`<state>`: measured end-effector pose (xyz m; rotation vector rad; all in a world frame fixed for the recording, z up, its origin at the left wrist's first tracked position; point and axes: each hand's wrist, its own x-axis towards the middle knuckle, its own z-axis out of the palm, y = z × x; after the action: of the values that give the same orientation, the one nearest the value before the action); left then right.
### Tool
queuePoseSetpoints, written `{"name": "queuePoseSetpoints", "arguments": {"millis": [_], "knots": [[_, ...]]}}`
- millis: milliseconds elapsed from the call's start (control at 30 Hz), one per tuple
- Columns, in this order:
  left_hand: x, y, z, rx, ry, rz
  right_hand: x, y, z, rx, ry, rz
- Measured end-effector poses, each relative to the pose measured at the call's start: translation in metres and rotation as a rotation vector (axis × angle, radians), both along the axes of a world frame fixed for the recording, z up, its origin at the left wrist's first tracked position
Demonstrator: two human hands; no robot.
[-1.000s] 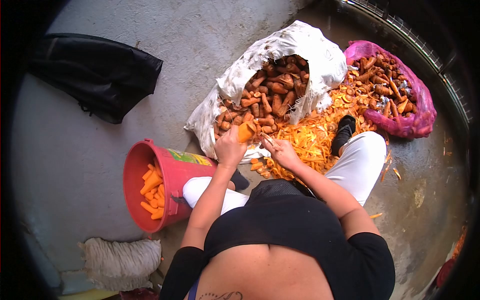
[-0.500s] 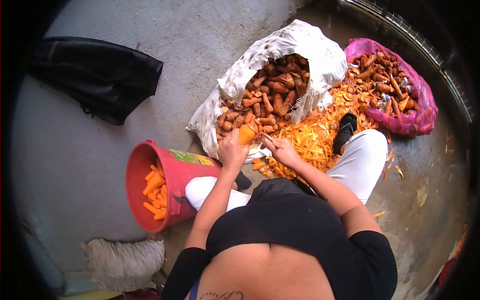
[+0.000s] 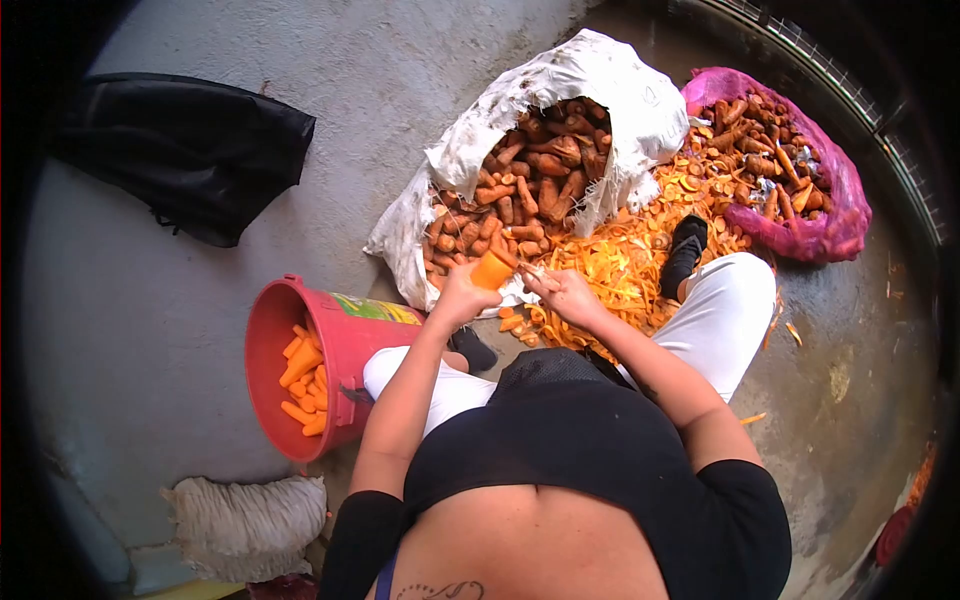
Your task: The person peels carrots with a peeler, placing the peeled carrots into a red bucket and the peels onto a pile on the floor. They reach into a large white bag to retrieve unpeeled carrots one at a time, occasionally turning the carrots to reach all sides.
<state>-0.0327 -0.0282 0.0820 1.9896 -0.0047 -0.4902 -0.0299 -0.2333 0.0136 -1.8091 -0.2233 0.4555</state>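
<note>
Turned slightly since the earlier frame, the carrot (image 3: pixel 490 272) sits at the white sack's (image 3: pixel 640 100) near edge, open floor (image 3: pixel 160 340) left beyond the bucket (image 3: pixel 355 345), the left hand (image 3: pixel 463 300) gripping it, the right hand (image 3: pixel 570 298) pinching a slim tool (image 3: pixel 534 273).

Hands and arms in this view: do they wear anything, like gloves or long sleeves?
The left hand and right hand are ungloved, the forearms bare, with no watch or bracelet visible. The left sleeve and right sleeve are plain black and short. Rings are too small to tell.
</note>
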Motion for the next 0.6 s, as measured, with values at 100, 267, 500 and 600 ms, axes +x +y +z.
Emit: {"name": "queuePoseSetpoints", "arguments": {"millis": [100, 267, 500, 600], "knots": [[-0.009, -0.037, 0.055, -0.245, 0.236, -0.162, -0.006, -0.005, -0.026, -0.048, -0.13, -0.075], [-0.005, -0.02, 0.052, -0.517, 0.292, -0.044, 0.0, -0.045, -0.004, 0.222, 0.372, -0.419], [-0.007, -0.025, 0.039, -1.216, 0.349, 0.074, 0.017, -0.054, -0.006, 0.64, 0.623, -0.522], [-0.004, -0.029, 0.033, -1.181, 0.369, 0.218, 0.019, -0.042, -0.004, 0.662, 0.651, -0.497]]}}
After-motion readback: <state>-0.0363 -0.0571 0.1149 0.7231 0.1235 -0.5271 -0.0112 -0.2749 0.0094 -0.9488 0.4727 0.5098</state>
